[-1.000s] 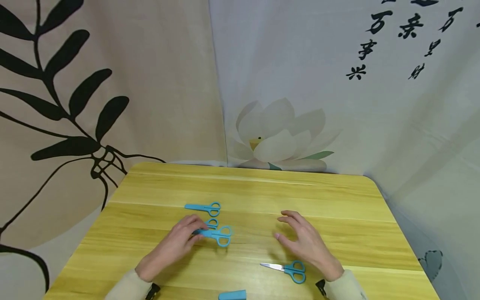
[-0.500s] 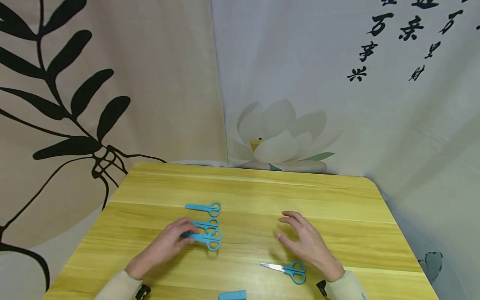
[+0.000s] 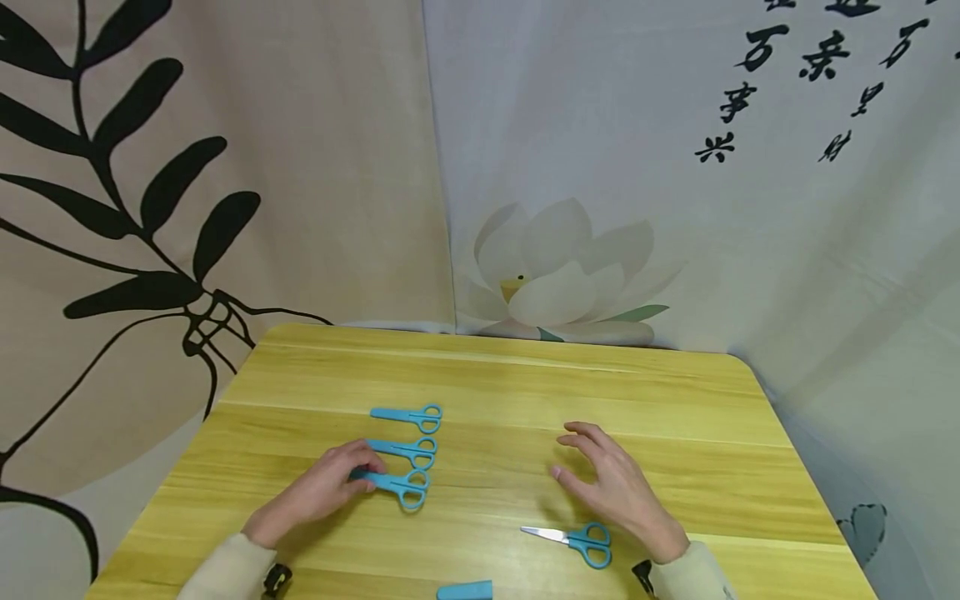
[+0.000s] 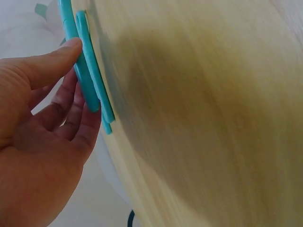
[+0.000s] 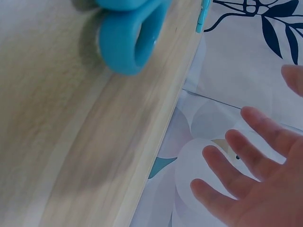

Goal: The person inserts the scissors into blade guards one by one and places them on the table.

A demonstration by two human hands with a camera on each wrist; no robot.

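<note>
My left hand (image 3: 327, 485) pinches a pair of blue scissors (image 3: 408, 490) by its covered blade end, the handle loops pointing right. In the left wrist view, thumb and fingers grip the blue sheathed end (image 4: 85, 80) just off the table. Just behind lie a second pair of blue scissors (image 3: 420, 451), its tip partly hidden by the hand, and a third, sheathed pair (image 3: 408, 415). My right hand (image 3: 618, 487) hovers with fingers spread and holds nothing. Below it lie scissors with a bare metal blade (image 3: 587, 542), whose blue handle (image 5: 128, 47) looms in the right wrist view.
A loose blue blade cover (image 3: 465, 591) lies at the table's near edge. The wooden table (image 3: 525, 392) ends at the back against a printed curtain (image 3: 345, 167) with plant, lotus and character designs.
My left hand has moved left and slightly nearer with the held scissors, from overlapping the second pair to just in front of it. The right hand stays put.
</note>
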